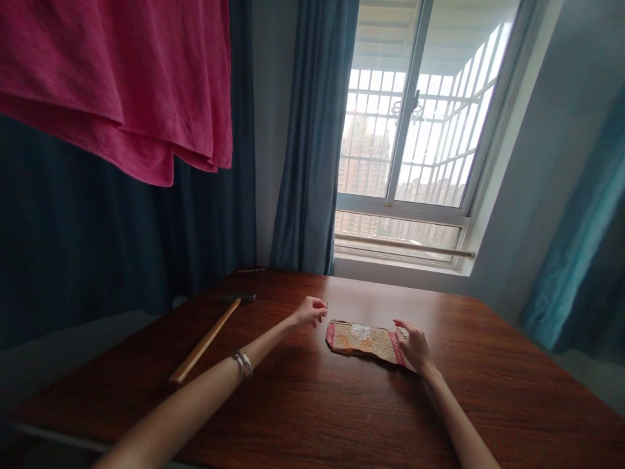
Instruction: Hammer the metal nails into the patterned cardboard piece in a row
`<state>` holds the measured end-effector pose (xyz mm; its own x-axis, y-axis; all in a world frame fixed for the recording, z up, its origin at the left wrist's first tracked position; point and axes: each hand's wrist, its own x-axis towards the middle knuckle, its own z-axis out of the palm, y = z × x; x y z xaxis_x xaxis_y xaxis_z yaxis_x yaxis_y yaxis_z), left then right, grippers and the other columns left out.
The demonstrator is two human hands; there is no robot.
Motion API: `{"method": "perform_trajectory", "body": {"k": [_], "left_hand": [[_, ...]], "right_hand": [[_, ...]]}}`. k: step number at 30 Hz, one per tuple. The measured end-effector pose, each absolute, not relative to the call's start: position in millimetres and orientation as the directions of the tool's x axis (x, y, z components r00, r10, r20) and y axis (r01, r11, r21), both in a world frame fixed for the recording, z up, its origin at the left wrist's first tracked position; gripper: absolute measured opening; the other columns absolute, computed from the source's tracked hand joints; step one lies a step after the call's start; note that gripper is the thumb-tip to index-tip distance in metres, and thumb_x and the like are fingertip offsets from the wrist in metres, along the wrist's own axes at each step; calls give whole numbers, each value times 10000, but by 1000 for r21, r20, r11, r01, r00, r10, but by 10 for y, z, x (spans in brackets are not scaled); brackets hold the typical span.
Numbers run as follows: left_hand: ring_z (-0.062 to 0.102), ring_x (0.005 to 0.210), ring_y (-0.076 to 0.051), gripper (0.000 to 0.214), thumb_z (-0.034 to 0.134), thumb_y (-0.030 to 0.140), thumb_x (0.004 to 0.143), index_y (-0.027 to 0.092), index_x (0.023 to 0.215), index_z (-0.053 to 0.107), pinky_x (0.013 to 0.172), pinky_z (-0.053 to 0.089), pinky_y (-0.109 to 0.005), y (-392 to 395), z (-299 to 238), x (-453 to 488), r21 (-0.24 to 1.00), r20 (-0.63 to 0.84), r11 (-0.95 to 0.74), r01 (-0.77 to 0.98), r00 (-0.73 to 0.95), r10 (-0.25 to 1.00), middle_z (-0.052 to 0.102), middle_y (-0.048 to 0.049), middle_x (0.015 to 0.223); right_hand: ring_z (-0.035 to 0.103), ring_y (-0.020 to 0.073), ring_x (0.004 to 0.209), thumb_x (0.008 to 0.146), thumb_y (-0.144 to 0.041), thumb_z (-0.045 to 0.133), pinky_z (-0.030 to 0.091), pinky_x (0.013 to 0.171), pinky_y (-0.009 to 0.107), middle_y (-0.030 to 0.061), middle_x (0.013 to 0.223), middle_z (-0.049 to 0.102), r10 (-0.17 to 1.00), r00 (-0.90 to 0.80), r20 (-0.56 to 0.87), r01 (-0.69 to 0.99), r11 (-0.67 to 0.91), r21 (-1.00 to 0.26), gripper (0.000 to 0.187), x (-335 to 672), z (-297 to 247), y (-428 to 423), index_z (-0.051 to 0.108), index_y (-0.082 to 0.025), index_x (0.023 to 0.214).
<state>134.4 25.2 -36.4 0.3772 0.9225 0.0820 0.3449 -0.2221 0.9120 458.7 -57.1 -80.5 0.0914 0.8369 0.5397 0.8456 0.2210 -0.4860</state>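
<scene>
My left hand [311, 311] is pinched on a thin, upright nail [327, 307], held just above the table near the left end of a flat, torn piece of patterned board [366, 342]. The board is tan with dark speckles, orange patches, pink end bands and a whitish patch at its far edge. Over the board's right end is my right hand [415, 345], with its fingers apart and nothing seen in them. It covers part of that end; whether it touches the board I cannot tell. A hammer [208, 342] with a wooden handle lies on the left, its dark head pointing away.
The brown wooden table [303, 410] stands against the wall below a barred window [405, 130]. Blue curtains [312, 143] hang behind it and at the far right. A pink cloth [122, 85] hangs at the upper left, above table height.
</scene>
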Motion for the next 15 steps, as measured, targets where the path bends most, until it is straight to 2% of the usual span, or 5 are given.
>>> {"method": "perform_trajectory", "body": {"k": [4,9,12,15], "left_hand": [[550,530,-128,231,562,315,667,101,736,614,445,428,-224,235,-594,1990,890,201,-347,297,428,881,601,-44,628],[574,625,-146,256,530,307,704,92,763,654,578,437,-249,307,-811,2468,841,323,-434,323,344,882,644,-67,683],[588,686,-167,259,530,301,701,96,772,671,630,435,-263,344,-873,2613,818,322,-446,362,354,878,667,-79,733],[587,699,-171,252,521,294,706,110,772,680,642,428,-262,316,-892,2689,794,347,-478,377,365,864,674,-77,750]], "right_hand": [[580,209,970,761,-207,428,414,900,340,79,997,659,802,95,590,865,227,-448,316,4654,-831,-550,632,-170,1000],[585,210,952,764,-214,436,422,881,334,81,972,662,809,117,576,865,201,-459,307,4687,-854,-535,637,-167,991],[574,220,977,782,-284,467,422,874,342,80,997,653,842,104,529,861,189,-472,306,4655,-847,-548,630,-197,1025],[547,238,1024,756,-416,534,414,874,354,79,1084,619,883,4,470,866,232,-444,372,4591,-833,-579,619,-233,1068]]}}
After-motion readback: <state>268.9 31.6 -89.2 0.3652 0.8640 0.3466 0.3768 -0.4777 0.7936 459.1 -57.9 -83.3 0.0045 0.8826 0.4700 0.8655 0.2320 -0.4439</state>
